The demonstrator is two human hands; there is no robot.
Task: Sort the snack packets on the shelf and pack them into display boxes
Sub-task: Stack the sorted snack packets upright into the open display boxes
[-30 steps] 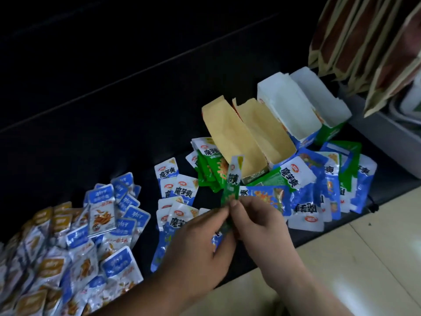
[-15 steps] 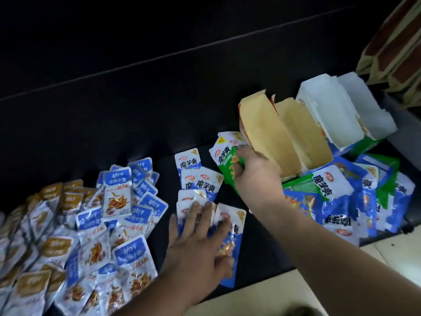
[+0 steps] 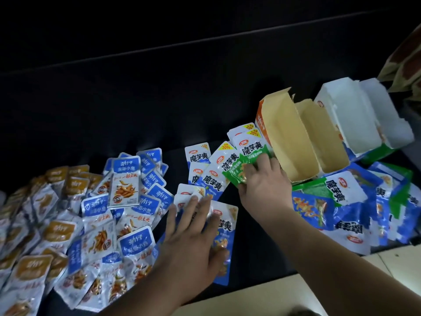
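Observation:
On the dark shelf, my right hand pinches a green snack packet lying on a small green stack, beside an open display box with a brown inside. My left hand rests flat with spread fingers on blue-and-white packets in the middle. More of these blue-and-white packets fan out just behind it. A second open box with a white inside stands at the right.
A mixed heap of blue and green packets lies under and before the boxes. Blue fish-snack packets and yellow ones cover the left. Brown bags hang at far right. The pale floor lies below the shelf edge.
Both hands held one green packet a second ago. My right hand carried it back to the green stack by the brown box, and my left hand dropped flat onto the blue packets.

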